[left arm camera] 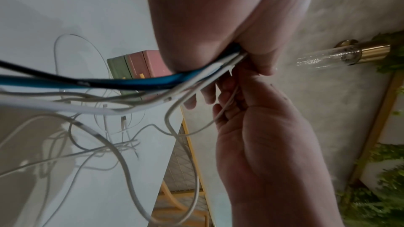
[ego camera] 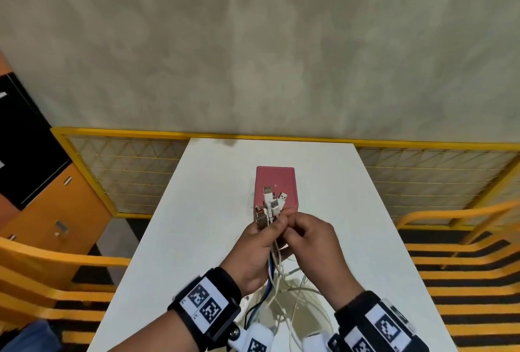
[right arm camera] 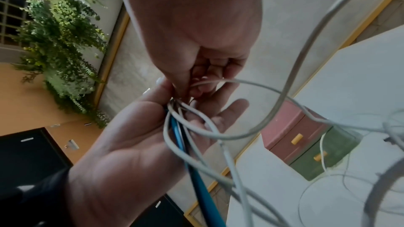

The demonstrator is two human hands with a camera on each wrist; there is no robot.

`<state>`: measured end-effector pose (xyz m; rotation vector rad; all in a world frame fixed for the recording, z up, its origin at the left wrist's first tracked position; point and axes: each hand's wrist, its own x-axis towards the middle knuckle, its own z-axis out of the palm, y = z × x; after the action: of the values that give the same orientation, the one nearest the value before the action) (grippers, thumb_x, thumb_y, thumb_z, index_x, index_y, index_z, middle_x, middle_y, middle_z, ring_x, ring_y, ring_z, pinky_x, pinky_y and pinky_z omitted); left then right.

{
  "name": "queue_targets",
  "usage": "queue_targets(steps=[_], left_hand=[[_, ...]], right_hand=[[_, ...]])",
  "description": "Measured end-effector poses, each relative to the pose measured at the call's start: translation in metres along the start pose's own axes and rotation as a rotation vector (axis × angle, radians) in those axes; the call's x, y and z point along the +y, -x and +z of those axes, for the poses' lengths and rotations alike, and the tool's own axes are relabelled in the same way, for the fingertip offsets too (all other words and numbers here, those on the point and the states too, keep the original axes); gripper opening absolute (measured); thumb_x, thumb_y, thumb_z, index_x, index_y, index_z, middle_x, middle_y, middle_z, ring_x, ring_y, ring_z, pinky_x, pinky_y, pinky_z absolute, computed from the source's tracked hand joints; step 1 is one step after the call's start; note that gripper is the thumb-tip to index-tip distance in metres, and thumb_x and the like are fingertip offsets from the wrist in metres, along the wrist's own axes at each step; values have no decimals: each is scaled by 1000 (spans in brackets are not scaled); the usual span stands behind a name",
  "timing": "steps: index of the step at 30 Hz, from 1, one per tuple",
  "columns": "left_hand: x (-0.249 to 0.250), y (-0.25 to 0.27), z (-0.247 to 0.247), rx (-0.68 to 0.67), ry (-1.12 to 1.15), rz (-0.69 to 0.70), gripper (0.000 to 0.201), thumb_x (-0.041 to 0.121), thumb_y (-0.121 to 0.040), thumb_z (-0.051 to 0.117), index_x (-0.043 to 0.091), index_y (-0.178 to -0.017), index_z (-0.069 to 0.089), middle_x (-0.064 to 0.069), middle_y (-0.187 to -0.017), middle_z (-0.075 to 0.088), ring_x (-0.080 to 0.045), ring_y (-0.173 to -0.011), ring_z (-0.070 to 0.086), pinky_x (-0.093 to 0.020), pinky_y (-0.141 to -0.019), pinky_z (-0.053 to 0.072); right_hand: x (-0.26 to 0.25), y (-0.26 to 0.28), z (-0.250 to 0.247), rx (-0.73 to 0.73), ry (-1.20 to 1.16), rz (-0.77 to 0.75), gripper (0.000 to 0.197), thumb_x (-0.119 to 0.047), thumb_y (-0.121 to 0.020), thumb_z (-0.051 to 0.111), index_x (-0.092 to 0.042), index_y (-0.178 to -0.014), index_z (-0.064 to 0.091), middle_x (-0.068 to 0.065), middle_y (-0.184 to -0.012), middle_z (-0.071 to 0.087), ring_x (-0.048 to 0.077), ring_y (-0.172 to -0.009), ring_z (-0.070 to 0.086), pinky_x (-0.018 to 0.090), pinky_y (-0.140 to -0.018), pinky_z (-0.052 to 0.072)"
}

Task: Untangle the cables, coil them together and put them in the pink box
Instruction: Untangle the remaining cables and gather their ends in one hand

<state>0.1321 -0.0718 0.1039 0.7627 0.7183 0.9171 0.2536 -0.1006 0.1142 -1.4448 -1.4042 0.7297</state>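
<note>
My left hand grips a bundle of cables above the white table; several USB plugs stick up past its fingers. The bundle holds white cables, a blue one and a black one. My thumb clamps them against the fingers of that left hand. My right hand sits against the left one and pinches a thin white cable with curled fingers. The rest of the cables hang down and lie in loose tangled loops on the table near me. The closed pink box stands just beyond the hands.
The pink box is a drawer unit stacked on a green drawer. A yellow mesh railing runs behind the table. Yellow chairs flank both sides, and an orange cabinet stands at the left.
</note>
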Motion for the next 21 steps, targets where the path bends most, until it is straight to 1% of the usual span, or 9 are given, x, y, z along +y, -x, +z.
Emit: queue_targets(steps=[3, 6, 8, 9, 12, 14, 16, 19, 21], left_hand=[[-3, 7, 0, -13, 19, 15, 28, 13, -102, 48, 4, -117, 70, -17, -110, 74, -23, -97, 73, -32, -77, 60], [-5, 10, -3, 36, -10, 38, 28, 17, -102, 48, 4, -110, 73, -21, -111, 74, -23, -95, 73, -33, -79, 60], [-1, 11, -6, 59, 13, 65, 31, 21, -100, 50, 1, -107, 73, -23, -117, 72, -26, -100, 72, -37, -87, 57], [2, 10, -8, 64, 33, 76, 32, 23, -100, 49, 2, -103, 73, -20, -118, 72, -26, -106, 71, -40, -93, 55], [7, 10, -12, 54, 39, 86, 34, 24, -103, 44, 5, -98, 72, -16, -121, 72, -26, -120, 66, -45, -107, 45], [7, 11, -11, 49, -10, 104, 33, 21, -103, 44, 0, -104, 70, -19, -122, 71, -28, -121, 65, -44, -108, 45], [6, 12, -11, 56, -63, 138, 32, 18, -102, 46, -3, -106, 69, -19, -120, 72, -29, -119, 66, -40, -103, 49], [3, 17, -11, 27, -117, 147, 33, 19, -101, 47, -5, -110, 69, -15, -119, 73, -22, -118, 67, -30, -85, 55], [0, 22, -12, -3, -198, 131, 32, 20, -101, 48, -1, -109, 71, -11, -118, 75, -17, -119, 67, -30, -83, 56]], right_hand=[[2, 8, 5, 43, 34, -5, 16, -8, -85, 60, -10, -72, 69, -3, -83, 73, 18, -73, 68, 36, -65, 57], [5, 9, 9, -34, 96, -34, 10, -16, -80, 63, -15, -71, 67, -7, -86, 72, 10, -76, 67, 33, -71, 56], [8, 9, 5, -87, 255, -53, 12, -14, -77, 67, -22, -69, 64, -17, -83, 64, -1, -73, 59, 16, -67, 47], [11, 9, 2, -92, 366, -47, 13, -16, -78, 66, -25, -69, 62, -18, -77, 58, 0, -71, 55, 15, -64, 42], [15, 10, -4, -135, 550, 73, 9, -25, -81, 57, -25, -72, 59, -10, -70, 58, 11, -68, 57, 29, -62, 46], [18, 13, -2, -139, 398, 149, 13, -24, -81, 57, -18, -70, 59, -7, -65, 60, 12, -62, 56, 30, -60, 45], [13, 17, 5, -169, 108, 305, 24, -25, -85, 58, -8, -68, 62, -3, -58, 58, 13, -55, 50, 28, -56, 41], [13, 20, 11, -291, -242, 630, 30, -29, -94, 51, -9, -76, 65, 2, -52, 53, 15, -46, 42, 23, -45, 31], [21, 18, 13, -366, -356, 829, 32, -33, -97, 46, -12, -78, 63, -1, -52, 47, 12, -45, 37, 24, -46, 24]])
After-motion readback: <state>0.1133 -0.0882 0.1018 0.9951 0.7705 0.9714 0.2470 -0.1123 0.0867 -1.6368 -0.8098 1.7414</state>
